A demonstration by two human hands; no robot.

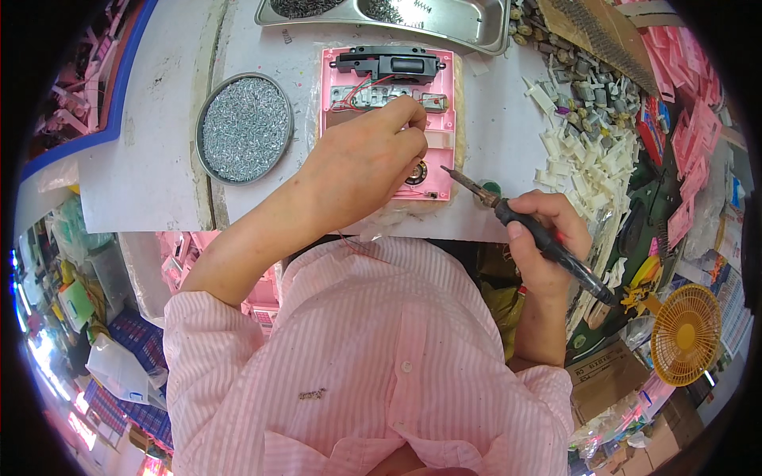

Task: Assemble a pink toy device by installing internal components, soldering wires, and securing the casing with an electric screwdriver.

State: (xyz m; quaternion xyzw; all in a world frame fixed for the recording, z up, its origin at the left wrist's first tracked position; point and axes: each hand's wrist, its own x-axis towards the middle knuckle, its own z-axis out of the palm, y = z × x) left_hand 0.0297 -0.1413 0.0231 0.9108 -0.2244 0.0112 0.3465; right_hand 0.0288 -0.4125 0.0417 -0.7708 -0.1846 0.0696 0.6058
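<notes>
Casing (441, 123) of pink plastic, shallow and rectangular, rests on a pale pad (463, 119) on the white counter (143, 186). The left hand (359, 151) arches over it, fingertips hidden; whether its grip is closed I cannot tell. The right hand (546, 268) clamps a slender black-handled soldering iron (508, 213). A round metal dish (199, 135) holds tiny silvery pieces (246, 131).

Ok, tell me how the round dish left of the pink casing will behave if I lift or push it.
The round dish is probably heavy for its size, since small metal pieces fill it. Being wide, it should slide rather than tip under a push. The pieces lie loose and uncovered, so they would likely spill if tilted.
</notes>
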